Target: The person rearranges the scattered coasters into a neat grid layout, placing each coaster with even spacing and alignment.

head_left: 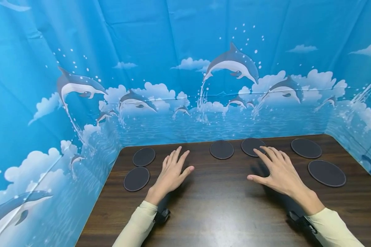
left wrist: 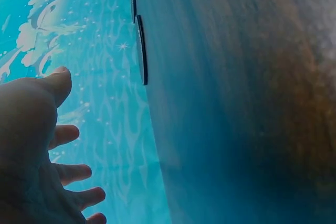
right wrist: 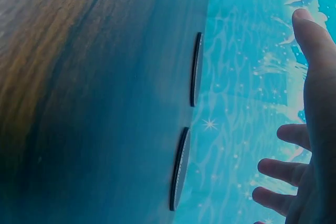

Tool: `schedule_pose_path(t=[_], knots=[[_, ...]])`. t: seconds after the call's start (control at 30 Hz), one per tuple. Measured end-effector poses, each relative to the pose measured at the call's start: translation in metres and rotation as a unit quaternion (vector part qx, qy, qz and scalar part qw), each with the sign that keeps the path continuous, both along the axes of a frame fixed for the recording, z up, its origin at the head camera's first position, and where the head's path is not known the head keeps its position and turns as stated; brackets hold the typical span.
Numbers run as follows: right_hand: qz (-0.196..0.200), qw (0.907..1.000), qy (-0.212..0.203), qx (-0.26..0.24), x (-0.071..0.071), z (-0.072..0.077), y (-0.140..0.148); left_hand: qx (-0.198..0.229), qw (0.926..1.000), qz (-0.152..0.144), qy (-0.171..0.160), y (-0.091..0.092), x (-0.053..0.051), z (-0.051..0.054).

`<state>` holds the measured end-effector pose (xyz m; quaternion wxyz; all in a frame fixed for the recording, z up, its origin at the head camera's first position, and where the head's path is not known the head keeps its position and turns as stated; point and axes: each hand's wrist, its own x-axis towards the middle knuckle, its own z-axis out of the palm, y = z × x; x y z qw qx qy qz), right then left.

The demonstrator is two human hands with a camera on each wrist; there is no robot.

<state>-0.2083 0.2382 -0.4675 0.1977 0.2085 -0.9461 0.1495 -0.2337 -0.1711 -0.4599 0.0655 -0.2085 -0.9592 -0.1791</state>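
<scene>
In the head view, the left grip (head_left: 171, 171) hangs fingers apart beside two dark discs (head_left: 136, 179) on the bench (head_left: 216, 199); the right grip (head_left: 279, 171), fingers spread, overlaps a rear disc (head_left: 249, 146). Left wrist: fingers apart. Right wrist: fingers apart, discs edge-on

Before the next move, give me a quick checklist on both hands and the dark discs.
1. Left hand empty, fingers spread: ok.
2. Right hand empty, fingers spread: ok.
3. Both hands raised off the table: ok; the wrist views show backdrop between fingers and tabletop.
4. Right-hand discs, far and near, lying flat: ok.
5. Back middle discs unobstructed in the head view: not ok; the left one is, but right fingertips cover part of the right one.
6. Left-hand discs, far and near, apart: cannot tell; their edges nearly meet.
</scene>
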Motion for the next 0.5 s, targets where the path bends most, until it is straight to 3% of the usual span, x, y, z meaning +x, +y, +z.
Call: schedule_pose_path(t=[0.1,0.33,0.5], knots=[[0.003,1.0,-0.003,-0.008,-0.006,0.0,-0.004,0.001,0.9999,-0.001,0.014,0.001,-0.004,0.001],[0.018,0.9997,0.0,-0.018,-0.021,-0.002,-0.014,-0.016,0.996,-0.019,0.086,0.002,-0.013,0.001],[0.034,0.9992,0.007,-0.022,-0.031,-0.003,-0.021,-0.018,0.9956,-0.015,0.09,-0.001,-0.019,0.0]])
